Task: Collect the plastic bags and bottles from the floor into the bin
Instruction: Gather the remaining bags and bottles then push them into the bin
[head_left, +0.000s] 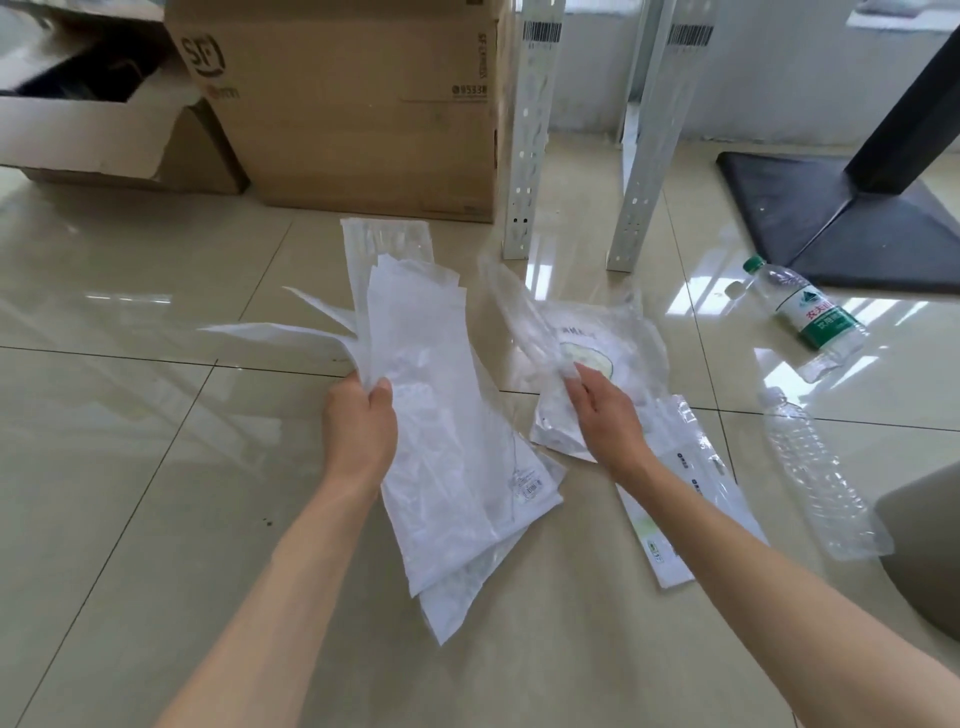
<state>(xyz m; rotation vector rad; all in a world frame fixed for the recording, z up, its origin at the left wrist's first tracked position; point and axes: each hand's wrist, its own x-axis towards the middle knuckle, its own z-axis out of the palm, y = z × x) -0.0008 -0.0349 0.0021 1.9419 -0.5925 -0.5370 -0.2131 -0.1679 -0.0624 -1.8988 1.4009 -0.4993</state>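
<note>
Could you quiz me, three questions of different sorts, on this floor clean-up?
1. True or false: the left hand holds a sheaf of white plastic bags.
2. The right hand grips: A) a bottle, B) a clear plastic bag, C) nothing?
3. How many bottles lie on the floor?

Key: 1 true. 2 B. 3 two: the green-labelled bottle and the crushed clear bottle.
</note>
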